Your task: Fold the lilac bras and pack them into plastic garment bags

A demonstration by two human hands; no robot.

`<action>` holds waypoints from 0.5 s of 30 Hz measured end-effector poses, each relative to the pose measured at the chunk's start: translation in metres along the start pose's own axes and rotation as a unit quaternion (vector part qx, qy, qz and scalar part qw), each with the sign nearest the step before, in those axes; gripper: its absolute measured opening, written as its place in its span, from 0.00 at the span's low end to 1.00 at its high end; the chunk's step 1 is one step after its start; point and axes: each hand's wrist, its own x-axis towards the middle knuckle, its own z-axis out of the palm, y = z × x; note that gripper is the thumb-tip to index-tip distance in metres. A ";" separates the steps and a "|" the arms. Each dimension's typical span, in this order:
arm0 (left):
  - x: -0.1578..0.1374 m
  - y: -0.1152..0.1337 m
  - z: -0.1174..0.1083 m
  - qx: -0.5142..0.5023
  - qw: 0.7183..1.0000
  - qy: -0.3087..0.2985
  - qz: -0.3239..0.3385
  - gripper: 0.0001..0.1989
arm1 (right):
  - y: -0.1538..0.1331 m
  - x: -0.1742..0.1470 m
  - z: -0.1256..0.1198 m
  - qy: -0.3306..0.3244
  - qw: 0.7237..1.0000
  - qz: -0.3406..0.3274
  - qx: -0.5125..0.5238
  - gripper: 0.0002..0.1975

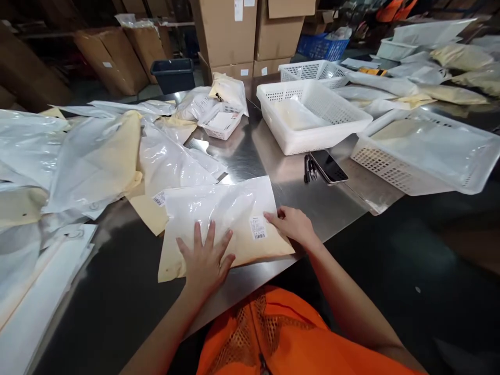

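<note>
A clear plastic bag (222,205) with cream-coloured contents lies flat on the steel table in front of me. My left hand (205,258) rests on its near left part, fingers spread. At the bag's right edge, my right hand (292,224) is closed, the thumb on top beside a white barcode label (258,227) and the other fingers curled at the edge. Just behind the bag lies another clear bag (172,161), and a cream sheet or packet (149,213) sticks out to the left.
More filled plastic bags (94,156) cover the table's left side. A small white basket (221,122), a larger white basket (312,112), pens (310,169) and a phone (330,166) stand or lie beyond the bag. Another basket (406,166) is at the right edge; cardboard boxes (230,36) are stacked behind.
</note>
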 end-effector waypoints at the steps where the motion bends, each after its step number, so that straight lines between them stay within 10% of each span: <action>1: 0.001 0.000 0.002 0.003 1.000 0.006 -0.002 0.25 | -0.001 0.001 0.001 0.003 1.000 0.007 -0.008 0.26; 9: 0.000 0.000 0.004 -0.006 0.999 0.024 -0.024 0.24 | -0.004 0.008 -0.001 -0.008 0.986 -0.062 0.153 0.26; 15: -0.006 0.001 0.009 0.013 0.997 0.081 -0.010 0.20 | -0.035 0.013 0.004 -0.233 0.825 -0.067 0.511 0.19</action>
